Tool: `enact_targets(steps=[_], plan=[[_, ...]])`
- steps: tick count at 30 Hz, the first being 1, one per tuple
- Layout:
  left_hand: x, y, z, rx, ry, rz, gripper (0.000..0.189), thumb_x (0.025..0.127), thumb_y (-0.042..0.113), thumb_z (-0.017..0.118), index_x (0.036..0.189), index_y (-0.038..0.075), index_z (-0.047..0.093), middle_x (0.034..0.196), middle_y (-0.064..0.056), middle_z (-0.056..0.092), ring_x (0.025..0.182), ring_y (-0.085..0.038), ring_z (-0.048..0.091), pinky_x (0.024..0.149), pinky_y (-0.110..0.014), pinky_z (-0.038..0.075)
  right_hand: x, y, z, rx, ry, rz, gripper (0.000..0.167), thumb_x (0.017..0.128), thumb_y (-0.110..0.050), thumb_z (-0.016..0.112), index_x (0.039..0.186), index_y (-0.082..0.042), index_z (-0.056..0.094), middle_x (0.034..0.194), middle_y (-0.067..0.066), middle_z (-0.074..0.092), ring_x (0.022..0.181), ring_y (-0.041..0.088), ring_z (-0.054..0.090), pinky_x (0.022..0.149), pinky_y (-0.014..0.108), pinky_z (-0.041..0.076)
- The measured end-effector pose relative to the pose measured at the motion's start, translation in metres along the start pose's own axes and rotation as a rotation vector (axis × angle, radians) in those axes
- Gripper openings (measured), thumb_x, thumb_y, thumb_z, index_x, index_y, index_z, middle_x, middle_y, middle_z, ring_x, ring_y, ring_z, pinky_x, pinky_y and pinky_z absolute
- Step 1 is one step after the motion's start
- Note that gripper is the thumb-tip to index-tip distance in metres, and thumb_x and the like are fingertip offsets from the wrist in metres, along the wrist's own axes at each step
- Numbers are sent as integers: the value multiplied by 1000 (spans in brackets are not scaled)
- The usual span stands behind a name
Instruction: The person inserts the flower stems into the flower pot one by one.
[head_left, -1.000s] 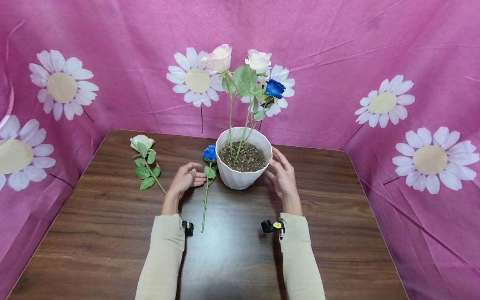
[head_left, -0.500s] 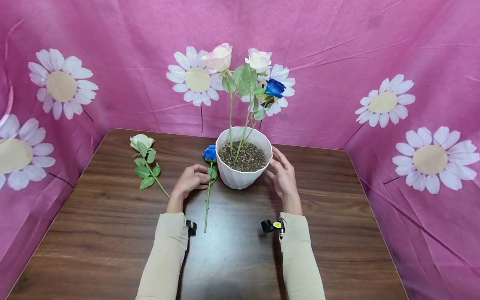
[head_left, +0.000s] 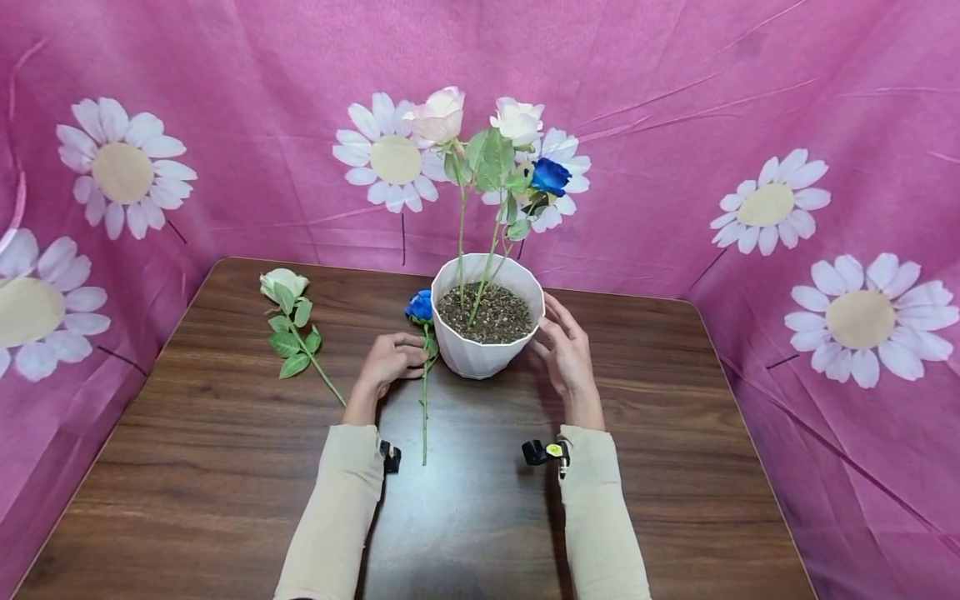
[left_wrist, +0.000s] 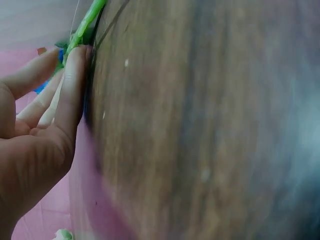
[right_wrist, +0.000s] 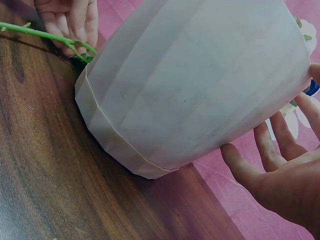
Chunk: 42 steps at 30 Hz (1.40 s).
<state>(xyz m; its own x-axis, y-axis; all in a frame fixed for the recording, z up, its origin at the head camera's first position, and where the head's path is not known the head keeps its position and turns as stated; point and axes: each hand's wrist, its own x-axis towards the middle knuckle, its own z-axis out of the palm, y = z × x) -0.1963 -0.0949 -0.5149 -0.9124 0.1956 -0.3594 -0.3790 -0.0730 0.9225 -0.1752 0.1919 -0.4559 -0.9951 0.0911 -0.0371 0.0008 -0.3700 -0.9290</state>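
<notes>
Beside the pot my left hand (head_left: 393, 360) pinches the leafy upper stem of a blue rose (head_left: 420, 307). In the left wrist view the green stem (left_wrist: 86, 22) passes at the fingertips, with the bloom mostly hidden behind the fingers. The rose's lower stem points toward me along the table. A white faceted pot (head_left: 480, 358) filled with soil (head_left: 491, 315) stands upright, its left side right by the rose. My right hand (head_left: 567, 354) rests spread fingertips against the pot's right side, as the right wrist view shows with the pot wall (right_wrist: 195, 85).
Standing in the soil are a pale pink rose (head_left: 437, 117), a white rose (head_left: 517, 122) and another blue rose (head_left: 551, 177). A white-green rose (head_left: 285, 284) lies on the wooden table (head_left: 652, 467) at the left. Pink cloth (head_left: 645, 75) with printed daisies surrounds the table.
My left hand has moved right to the blue rose's stem, its fingers closing there. The rose's stem has shifted slightly right, toward the pot. My right hand and the pot stay put.
</notes>
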Motion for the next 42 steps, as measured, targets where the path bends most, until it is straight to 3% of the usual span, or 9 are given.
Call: enact_targets(steps=[7, 14, 24, 28, 31, 34, 42], plan=[[3, -1, 3, -49, 24, 12, 38, 91, -19, 57, 128, -18, 54, 97, -20, 71, 79, -15, 69, 74, -33, 63, 0, 0, 0, 16, 1, -1, 49, 101, 2, 49, 150, 2, 44, 148, 21, 43, 122, 29, 52, 107, 60, 40], [4, -4, -3, -139, 63, 8, 44, 93, -16, 59, 136, -15, 52, 106, -21, 69, 85, -15, 70, 77, -33, 62, 0, 0, 0, 17, 2, -3, 50, 101, 2, 49, 150, 2, 43, 146, 17, 47, 123, 30, 52, 109, 62, 37], [-4, 7, -14, -395, 114, 7, 48, 93, -17, 59, 140, -15, 47, 86, -2, 69, 80, -12, 70, 73, -30, 63, -1, -2, 0, 8, 1, 3, 49, 101, 3, 48, 150, 1, 44, 149, 22, 41, 122, 29, 52, 103, 53, 46], [-7, 14, -19, -485, 132, 27, 37, 93, -17, 58, 130, -8, 57, 84, -2, 71, 80, -14, 71, 72, -29, 63, -1, -1, 0, 11, 1, -2, 50, 101, 2, 49, 151, 1, 43, 148, 21, 43, 122, 29, 53, 103, 54, 45], [-10, 19, -22, -543, 138, 52, 28, 94, -18, 58, 113, 0, 66, 84, -4, 72, 80, -14, 71, 71, -29, 63, -1, -1, 0, 16, 3, -2, 51, 101, 2, 49, 151, 2, 42, 147, 19, 46, 121, 29, 53, 104, 55, 45], [-11, 25, -23, -598, 145, 84, 29, 93, -18, 58, 100, 7, 72, 83, -5, 74, 77, -15, 71, 69, -28, 62, 0, -1, 0, 16, 4, 5, 51, 101, 2, 48, 151, 1, 42, 146, 17, 46, 121, 29, 53, 104, 54, 46], [-17, 37, -24, -672, 160, 174, 36, 93, -19, 58, 95, 11, 78, 82, -6, 74, 72, -15, 72, 65, -28, 62, 1, 1, 0, 30, 4, 4, 49, 101, 2, 49, 150, 0, 44, 143, 13, 50, 121, 29, 53, 105, 56, 43]])
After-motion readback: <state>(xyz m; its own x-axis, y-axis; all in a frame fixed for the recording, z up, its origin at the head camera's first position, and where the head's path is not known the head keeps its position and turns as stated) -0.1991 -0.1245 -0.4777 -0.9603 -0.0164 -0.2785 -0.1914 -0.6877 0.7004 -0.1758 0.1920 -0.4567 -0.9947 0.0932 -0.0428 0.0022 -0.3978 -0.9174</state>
